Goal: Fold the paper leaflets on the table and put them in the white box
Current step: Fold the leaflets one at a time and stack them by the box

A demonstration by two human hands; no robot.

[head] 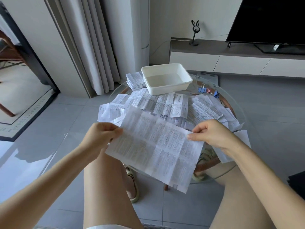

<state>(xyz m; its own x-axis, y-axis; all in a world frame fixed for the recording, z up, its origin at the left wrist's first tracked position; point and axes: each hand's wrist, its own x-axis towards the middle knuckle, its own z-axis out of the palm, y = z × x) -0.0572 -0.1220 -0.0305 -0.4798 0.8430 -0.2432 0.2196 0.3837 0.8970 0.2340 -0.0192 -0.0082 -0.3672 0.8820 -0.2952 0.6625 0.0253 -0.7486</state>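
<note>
— Where was the leaflet (156,146)?
— Unfolded, held above the near edge of the glass table (241,113). The left hand (102,134) pinched its left edge and the right hand (211,134) pinched its right edge, the hands well apart.
— And the white box (166,78)?
— At the far side of the table, a stack of folded leaflets (134,80) just beside it on the left. Loose leaflets (171,104) lay spread in front of it, with binder clips (206,90) to its right.

Print on the leaflets (155,146) is too blurred to read
</note>
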